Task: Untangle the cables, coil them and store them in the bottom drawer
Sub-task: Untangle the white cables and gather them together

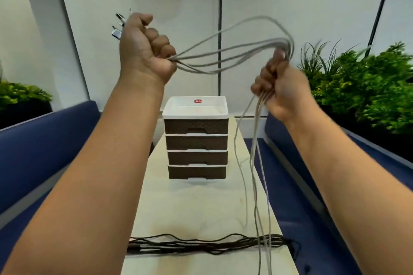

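Observation:
Both hands are raised above the table. My left hand (145,48) is fisted around one end of several grey cables (225,53), with their metal plugs sticking out past my thumb. The cables arc rightward to my right hand (279,87), which grips the bundle; the free ends hang down from it to the table's near right side. A bundle of dark cables (201,244) lies stretched across the near end of the table. A small drawer unit (196,138) with a white top and several brown drawers stands mid-table; its bottom drawer (196,172) is closed.
The pale narrow table (190,207) runs away from me between two blue upholstered benches (44,145). Green plants (368,82) stand behind the right bench, and more foliage behind the left one. Grey wall panels rise behind the drawer unit.

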The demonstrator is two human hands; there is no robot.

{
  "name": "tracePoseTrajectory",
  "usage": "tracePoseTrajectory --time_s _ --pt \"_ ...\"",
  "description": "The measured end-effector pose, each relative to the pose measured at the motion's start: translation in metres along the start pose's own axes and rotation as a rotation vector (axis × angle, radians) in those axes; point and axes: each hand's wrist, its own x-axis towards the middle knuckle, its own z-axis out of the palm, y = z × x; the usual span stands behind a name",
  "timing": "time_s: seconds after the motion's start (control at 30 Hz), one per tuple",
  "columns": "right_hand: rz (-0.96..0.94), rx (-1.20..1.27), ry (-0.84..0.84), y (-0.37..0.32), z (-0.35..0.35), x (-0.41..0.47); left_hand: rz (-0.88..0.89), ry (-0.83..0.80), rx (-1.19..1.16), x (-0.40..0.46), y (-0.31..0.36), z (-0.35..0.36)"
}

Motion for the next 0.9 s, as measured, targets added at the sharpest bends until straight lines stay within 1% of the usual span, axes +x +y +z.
tracePoseTrajectory --time_s 0.1,0.17,0.23,0.3,0.37,0.47,0.53,0.6,0.7,0.77,0.9 --pt "-0.125 -0.047 -0.091 -0.047 0.020 -0.009 0.020 -0.065 -0.065 -0.011 0.004 0.011" --pt "-0.108 -0.093 -0.176 -0.067 0.024 -0.020 0.019 -0.096 -0.075 -0.017 0.005 0.015" --pt "0.002 -0.101 -0.278 -0.076 0.024 -0.036 -0.001 -0.112 -0.076 -0.021 0.006 0.017" --pt "0.140 -0.054 -0.370 -0.074 0.023 -0.055 -0.028 -0.112 -0.071 -0.022 0.005 0.016" --pt "0.262 0.053 -0.464 -0.063 0.020 -0.072 -0.055 -0.108 -0.072 -0.023 0.000 0.014" --pt "0.454 0.319 -0.640 -0.040 0.011 -0.096 -0.095 -0.092 -0.059 -0.023 -0.009 0.007" --pt "0.536 0.417 -0.684 -0.019 0.002 -0.113 -0.119 -0.075 -0.049 -0.023 -0.015 0.001" --pt "0.585 0.438 -0.674 0.010 -0.012 -0.128 -0.127 -0.050 -0.033 -0.025 -0.019 -0.005" --pt "0.698 0.337 -0.628 0.066 -0.045 -0.148 -0.115 -0.019 0.027 -0.029 -0.018 -0.010" --pt "0.777 0.127 -0.554 0.105 -0.067 -0.166 -0.110 -0.031 0.105 -0.036 -0.018 -0.011" --pt "0.785 -0.314 -0.441 0.176 -0.094 -0.206 -0.167 -0.071 0.324 -0.052 -0.038 -0.020"
